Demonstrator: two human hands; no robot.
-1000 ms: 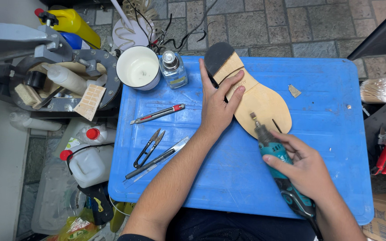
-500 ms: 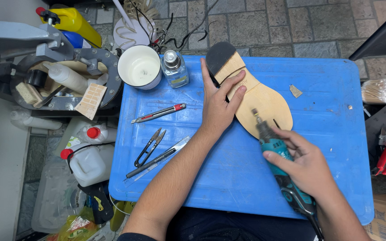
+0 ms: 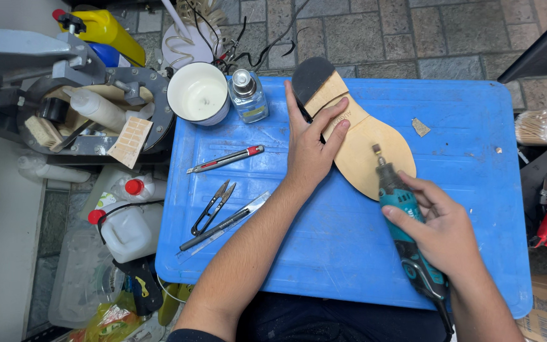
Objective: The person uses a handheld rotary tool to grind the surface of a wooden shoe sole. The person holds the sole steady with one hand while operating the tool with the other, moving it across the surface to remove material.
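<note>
The shoe sole [image 3: 362, 136] lies sole-up at the far middle of the blue tabletop [image 3: 476, 209], its tan leather looking smooth and unmarked, so the work on it seems barely begun. The left hand [image 3: 311, 149] lies flat and open on the sole's narrow waist, pinning it down. Just below the sole's broad end, the right hand [image 3: 441, 234] is clamped around a teal rotary tool [image 3: 403, 221] whose tip touches the sole.

Lighting: bright, even, overhead; colours saturated. Shadows: soft and short, beneath the left hand [image 3: 308, 149] and right hand [image 3: 441, 231] on the blue bench [image 3: 476, 190]. Glare: faint sheen on the bench's left part. Focus: sharp throughout; no motion blur. Distortion: mild wide-angle bending beyond the bench's edges.
</note>
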